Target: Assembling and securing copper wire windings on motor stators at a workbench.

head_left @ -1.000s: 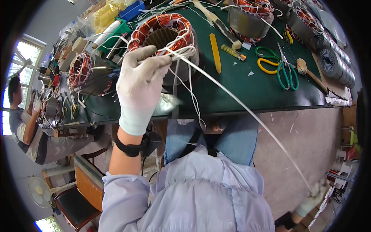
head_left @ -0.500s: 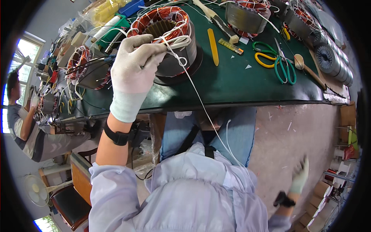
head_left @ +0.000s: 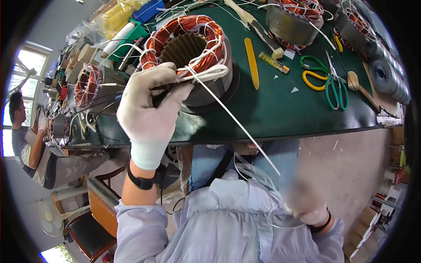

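Observation:
A motor stator (head_left: 226, 85) with copper windings (head_left: 212, 37), laced round with white cord, stands upright near the table's front edge. My gloved left hand (head_left: 149, 98) is closed at the winding's near left side, pinching a bundle of white sleeved leads (head_left: 210, 74). From there the white cord (head_left: 237, 119) runs taut down to the right. At its lower end is my gloved right hand (head_left: 309, 208), in front of my body at lower right and smeared by motion. The taut cord leads into its closed grip, and a slack loop of cord hangs beside it.
Right of the stator lie a yellow flat stick (head_left: 252, 63), a cutter knife (head_left: 273, 62), a brush (head_left: 258, 28), scissors (head_left: 333, 83) and a wooden-handled tool (head_left: 364, 92). Other stators (head_left: 291, 22) stand behind; another (head_left: 90, 87) sits left. A co-worker (head_left: 33, 140) works at far left.
My right hand has come in from the far lower right toward my body, onto the cord. The cord's slack, knotted stretch by the stator is now pulled straight. My left hand stays at the winding.

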The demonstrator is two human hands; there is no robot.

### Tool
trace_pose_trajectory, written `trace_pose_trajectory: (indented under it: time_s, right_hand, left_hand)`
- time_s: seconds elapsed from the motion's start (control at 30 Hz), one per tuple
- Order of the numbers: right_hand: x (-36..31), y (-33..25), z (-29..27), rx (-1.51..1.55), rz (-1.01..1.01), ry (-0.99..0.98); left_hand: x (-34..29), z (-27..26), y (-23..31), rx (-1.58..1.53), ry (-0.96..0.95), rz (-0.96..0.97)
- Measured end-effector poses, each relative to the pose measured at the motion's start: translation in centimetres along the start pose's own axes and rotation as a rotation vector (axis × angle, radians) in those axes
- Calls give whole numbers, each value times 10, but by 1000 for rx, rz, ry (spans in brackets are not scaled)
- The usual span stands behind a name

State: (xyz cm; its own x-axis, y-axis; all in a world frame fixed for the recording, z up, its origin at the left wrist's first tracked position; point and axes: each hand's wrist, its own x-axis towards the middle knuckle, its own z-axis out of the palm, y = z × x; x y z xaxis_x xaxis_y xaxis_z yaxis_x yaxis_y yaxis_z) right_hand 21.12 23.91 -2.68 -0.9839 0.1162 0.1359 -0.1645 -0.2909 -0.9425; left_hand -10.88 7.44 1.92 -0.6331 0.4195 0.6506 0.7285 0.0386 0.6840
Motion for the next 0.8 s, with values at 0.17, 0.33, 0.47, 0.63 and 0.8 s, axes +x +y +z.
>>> trace_pose_trajectory:
  time_s: [0.17, 0.33, 0.47, 0.63, 0.8]
  right_hand:
    - [20, 33, -26, -275, 237, 751]
    - [106, -19, 8, -405, 212, 763]
    - [167, 2, 21, -82, 288, 273]
    - [151, -22, 41, -288, -103, 150]
    - [197, -20, 67, 348, -21, 26]
  left_hand:
    - [4, -1, -5, 76, -24, 77]
    - [1, -2, -9, 96, -67, 96]
    - [6, -5, -7, 198, -63, 257]
    - [5, -3, -10, 302, -20, 354]
    - [6, -8, -22, 362, -36, 442]
